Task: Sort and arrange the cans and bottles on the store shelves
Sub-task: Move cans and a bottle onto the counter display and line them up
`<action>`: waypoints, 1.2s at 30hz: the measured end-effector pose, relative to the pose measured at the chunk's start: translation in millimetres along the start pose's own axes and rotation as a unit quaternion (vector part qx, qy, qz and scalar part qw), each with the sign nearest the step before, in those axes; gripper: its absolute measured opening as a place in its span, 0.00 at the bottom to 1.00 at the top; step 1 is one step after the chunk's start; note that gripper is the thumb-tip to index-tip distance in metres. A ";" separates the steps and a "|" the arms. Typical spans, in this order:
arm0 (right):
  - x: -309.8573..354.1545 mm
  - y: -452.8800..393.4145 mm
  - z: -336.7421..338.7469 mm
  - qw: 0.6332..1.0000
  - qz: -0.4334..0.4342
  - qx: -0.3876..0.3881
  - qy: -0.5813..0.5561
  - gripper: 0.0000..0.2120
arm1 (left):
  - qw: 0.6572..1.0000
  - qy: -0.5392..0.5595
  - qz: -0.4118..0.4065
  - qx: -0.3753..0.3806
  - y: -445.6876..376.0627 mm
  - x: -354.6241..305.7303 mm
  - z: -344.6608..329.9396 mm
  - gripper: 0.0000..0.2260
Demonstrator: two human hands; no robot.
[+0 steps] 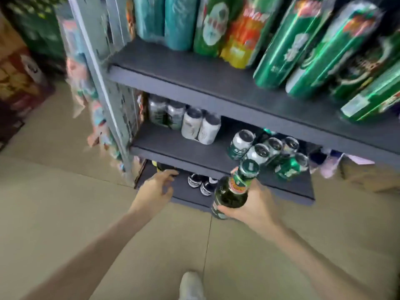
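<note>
My right hand [252, 205] grips a dark green glass bottle [230, 194] with a green cap, held upright in front of the lowest shelves. My left hand [157, 188] reaches toward the bottom shelf [184, 197], fingers loosely spread and holding nothing, next to a dark bottle or can [161, 166] at that shelf's left end. Two dark cans [200, 182] stand further in on the bottom shelf. The middle shelf [184, 151] carries white cans [201, 126] and a cluster of green cans [270, 153]. Tall green cans [303, 44] fill the top shelf [194, 79].
A grey metal upright [95, 68] with hanging snack packets [82, 83] stands at the left of the shelving. Stacked cartons [19, 76] sit on the floor at far left. The beige tiled floor [65, 202] spreads below, with my white shoe [191, 285] on it.
</note>
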State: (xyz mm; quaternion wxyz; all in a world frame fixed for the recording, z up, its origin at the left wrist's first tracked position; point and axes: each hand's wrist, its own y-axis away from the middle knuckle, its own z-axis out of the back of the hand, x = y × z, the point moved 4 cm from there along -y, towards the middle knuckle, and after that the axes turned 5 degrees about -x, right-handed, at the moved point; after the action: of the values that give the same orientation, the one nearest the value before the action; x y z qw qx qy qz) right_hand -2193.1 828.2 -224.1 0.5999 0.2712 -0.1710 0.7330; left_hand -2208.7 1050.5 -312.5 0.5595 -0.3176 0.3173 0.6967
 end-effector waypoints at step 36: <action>-407.4 -169.5 -191.1 0.941 -0.165 -0.295 -0.012 0.43 | 0.986 0.052 -0.016 -0.158 -133.0 171.3 -357.6 0.28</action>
State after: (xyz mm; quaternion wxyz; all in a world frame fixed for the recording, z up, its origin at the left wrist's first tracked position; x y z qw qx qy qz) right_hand -2010.9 655.4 -634.1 0.7636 0.1148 -0.3396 0.5370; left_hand -2076.4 887.3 -674.1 0.4961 -0.4433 0.2265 0.7114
